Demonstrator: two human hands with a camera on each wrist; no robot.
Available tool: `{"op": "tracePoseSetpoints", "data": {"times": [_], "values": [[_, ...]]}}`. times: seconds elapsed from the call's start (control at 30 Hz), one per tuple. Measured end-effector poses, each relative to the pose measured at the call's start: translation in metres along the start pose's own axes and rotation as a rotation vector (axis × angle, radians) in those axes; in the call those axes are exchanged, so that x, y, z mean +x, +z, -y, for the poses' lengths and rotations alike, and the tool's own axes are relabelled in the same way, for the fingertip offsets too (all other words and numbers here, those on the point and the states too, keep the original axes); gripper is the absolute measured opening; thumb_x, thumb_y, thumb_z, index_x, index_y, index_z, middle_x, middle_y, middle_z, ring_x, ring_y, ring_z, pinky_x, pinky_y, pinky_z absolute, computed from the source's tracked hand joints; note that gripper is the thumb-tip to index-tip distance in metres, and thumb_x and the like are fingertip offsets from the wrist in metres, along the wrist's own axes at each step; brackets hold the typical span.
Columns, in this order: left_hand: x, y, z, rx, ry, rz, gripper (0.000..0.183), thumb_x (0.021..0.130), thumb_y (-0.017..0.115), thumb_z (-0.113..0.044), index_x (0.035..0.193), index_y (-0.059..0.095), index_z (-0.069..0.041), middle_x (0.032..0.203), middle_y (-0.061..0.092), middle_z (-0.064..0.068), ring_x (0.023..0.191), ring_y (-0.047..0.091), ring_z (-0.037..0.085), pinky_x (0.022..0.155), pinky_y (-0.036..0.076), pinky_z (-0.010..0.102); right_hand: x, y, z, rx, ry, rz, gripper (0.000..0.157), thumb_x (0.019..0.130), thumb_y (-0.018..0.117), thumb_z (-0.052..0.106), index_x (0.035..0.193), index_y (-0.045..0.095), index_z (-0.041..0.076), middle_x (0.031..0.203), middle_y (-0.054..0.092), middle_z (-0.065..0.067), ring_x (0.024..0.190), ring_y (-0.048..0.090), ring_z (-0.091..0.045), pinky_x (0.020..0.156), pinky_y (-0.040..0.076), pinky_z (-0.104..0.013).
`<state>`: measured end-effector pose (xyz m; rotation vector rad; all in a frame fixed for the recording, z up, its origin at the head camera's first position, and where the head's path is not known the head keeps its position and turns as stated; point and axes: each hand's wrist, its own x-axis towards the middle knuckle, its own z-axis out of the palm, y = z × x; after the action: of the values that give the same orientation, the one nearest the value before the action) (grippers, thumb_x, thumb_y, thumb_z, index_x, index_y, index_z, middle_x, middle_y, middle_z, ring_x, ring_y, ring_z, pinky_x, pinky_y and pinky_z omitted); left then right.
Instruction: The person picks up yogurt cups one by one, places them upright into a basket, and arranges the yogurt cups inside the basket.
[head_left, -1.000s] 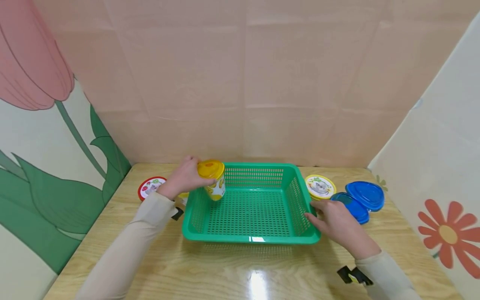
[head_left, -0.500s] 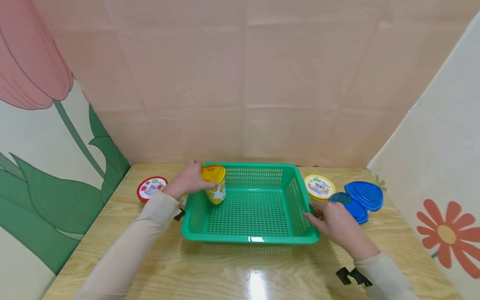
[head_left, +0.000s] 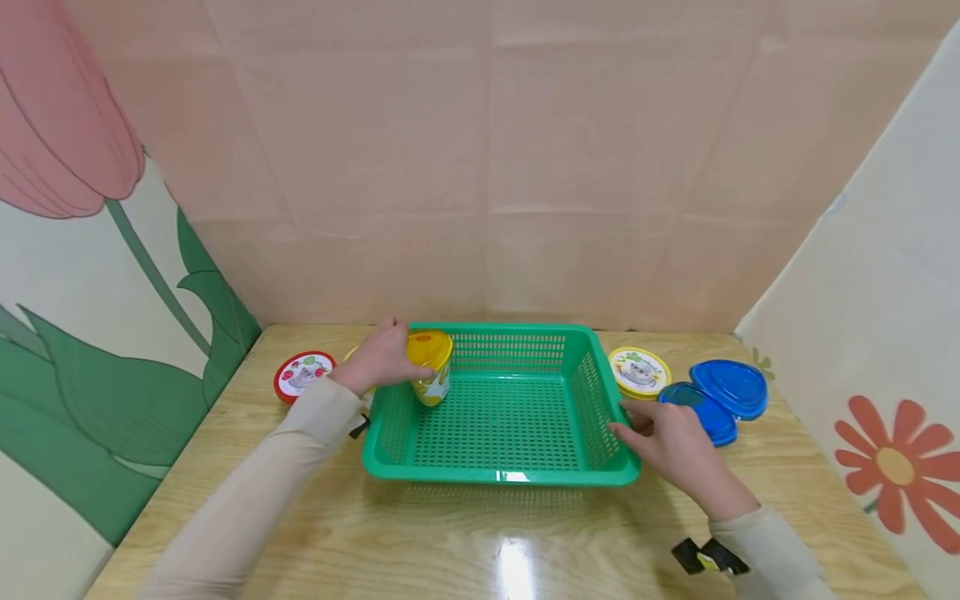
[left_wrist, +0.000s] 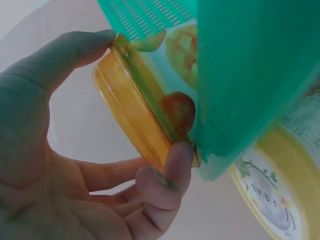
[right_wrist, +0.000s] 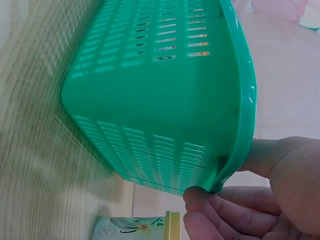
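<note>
My left hand [head_left: 384, 358] holds a cup with a translucent yellow lid [head_left: 430, 348] inside the left end of a green plastic basket [head_left: 480, 475]. In the left wrist view the thumb and fingers grip the lid's edges [left_wrist: 130, 107], and fruit pictures show on the cup's side. The cup stands tilted slightly, close to the basket's left wall. At the basket's right side my right hand [head_left: 675, 442] pinches the rim, thumb on one side and fingers on the other, as the right wrist view shows on the rim [right_wrist: 245, 100].
Left of the basket sits a tub with a red-rimmed lid [head_left: 303, 375]. A yellow-lidded tub [left_wrist: 270, 190] is partly hidden behind the left hand. Another yellow-rimmed tub [head_left: 640, 372] stands right of the basket, beside two blue-lidded containers [head_left: 729, 387]. Papered walls enclose the wooden table [head_left: 420, 542].
My left hand has moved slightly right and down with the yellow-lidded cup, bringing it lower into the basket. The right hand keeps its hold on the rim.
</note>
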<state>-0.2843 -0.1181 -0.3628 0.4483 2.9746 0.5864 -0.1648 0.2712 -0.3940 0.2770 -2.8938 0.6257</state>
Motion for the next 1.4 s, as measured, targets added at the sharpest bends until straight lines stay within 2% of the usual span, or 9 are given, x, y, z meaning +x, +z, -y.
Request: {"op": "tracePoseSetpoints", "data": {"times": [0.17,0.53,0.9,1.2,1.4], "values": [[0.0003,0.0006,-0.0001,0.026,-0.002,0.017,0.086,0.071,0.074,-0.050,0.128,0.044,0.008,0.112,0.043,0.013,0.091,0.050,0.025,0.086,0.047,0.039,-0.0006,0.0000,0.0007,0.013,0.010,0.000,0.045,0.082,0.072,0.031,0.111,0.066,-0.002,0.078,0.069,-0.003,0.067,0.062,-0.010,0.053,0.050,-0.026],[0.0003,-0.0036,-0.0001,0.018,0.015,0.056,0.086,0.073,0.074,-0.050,0.130,0.044,0.006,0.113,0.044,0.013,0.093,0.050,0.025,0.087,0.046,0.040,-0.0005,0.0003,0.0001,0.007,0.005,-0.012,0.044,0.082,0.072,0.031,0.111,0.066,-0.002,0.077,0.068,-0.001,0.066,0.061,-0.009,0.052,0.048,-0.025],[0.0045,0.0015,-0.0020,0.013,0.044,0.076,0.072,0.070,0.078,-0.046,0.117,0.053,0.003,0.105,0.044,0.012,0.087,0.048,0.025,0.079,0.045,0.036,0.0003,0.0008,-0.0009,0.000,0.006,0.001,0.045,0.083,0.071,0.032,0.113,0.066,-0.001,0.075,0.066,0.001,0.063,0.055,-0.008,0.051,0.044,-0.023],[0.0039,-0.0008,-0.0037,0.010,0.035,0.084,0.071,0.070,0.079,-0.043,0.117,0.053,0.003,0.104,0.044,0.011,0.086,0.049,0.024,0.078,0.045,0.036,0.0002,-0.0001,0.0001,0.003,0.004,0.007,0.046,0.084,0.071,0.033,0.114,0.065,-0.002,0.075,0.066,0.001,0.063,0.054,-0.008,0.050,0.043,-0.023],[0.0033,-0.0031,-0.0024,0.022,0.050,0.119,0.075,0.071,0.078,-0.043,0.123,0.050,0.004,0.106,0.045,0.012,0.088,0.048,0.024,0.078,0.046,0.036,0.0006,0.0000,0.0000,-0.005,0.004,0.009,0.046,0.083,0.071,0.032,0.114,0.065,-0.002,0.076,0.066,0.001,0.064,0.055,-0.008,0.051,0.044,-0.023]]}}
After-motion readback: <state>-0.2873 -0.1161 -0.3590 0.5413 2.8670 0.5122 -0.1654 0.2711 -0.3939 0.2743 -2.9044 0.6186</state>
